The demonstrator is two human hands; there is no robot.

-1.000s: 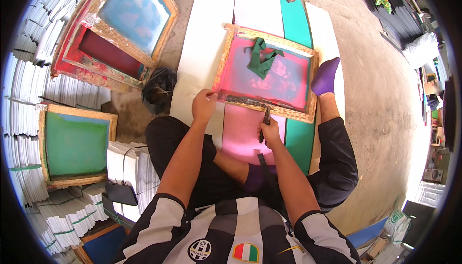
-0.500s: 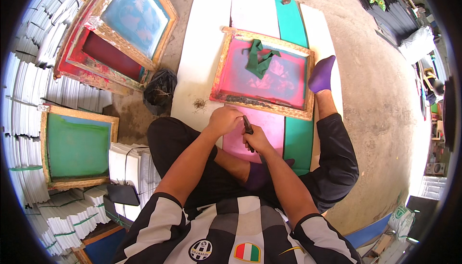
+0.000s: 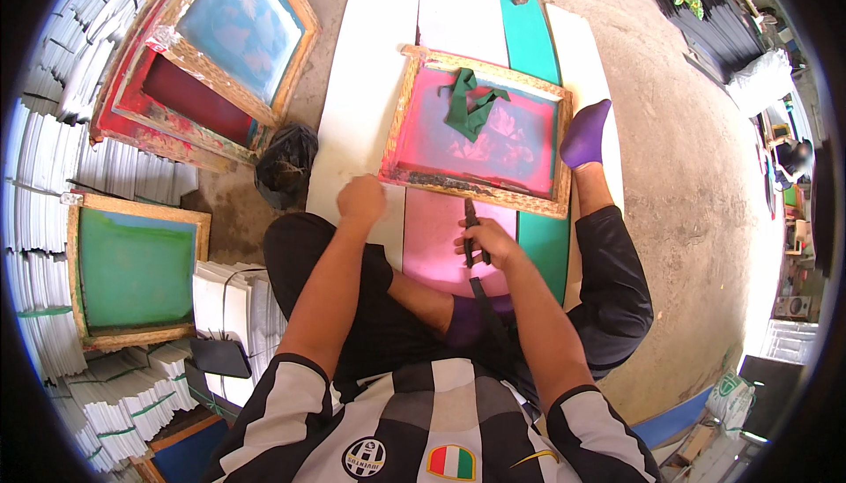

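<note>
Right hand [image 3: 495, 242]: fingers wrapped around dark pliers [image 3: 471, 220], above the pink board [image 3: 427, 238]. Left hand [image 3: 362, 200]: fingers curled over the white board [image 3: 340, 152]; cannot tell whether they hold anything. Risk, judged: a loose grip could let the nose slip and tear the mesh [image 3: 511, 159]. Pliers' long axis runs away from the body, nose toward the wooden frame's [image 3: 520, 202] near edge; contact unclear.

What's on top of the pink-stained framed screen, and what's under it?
A dark green cloth lies on the framed screen. Beneath, a pink panel and green panel show past its near edge; whatever sits directly underneath is covered.
</note>
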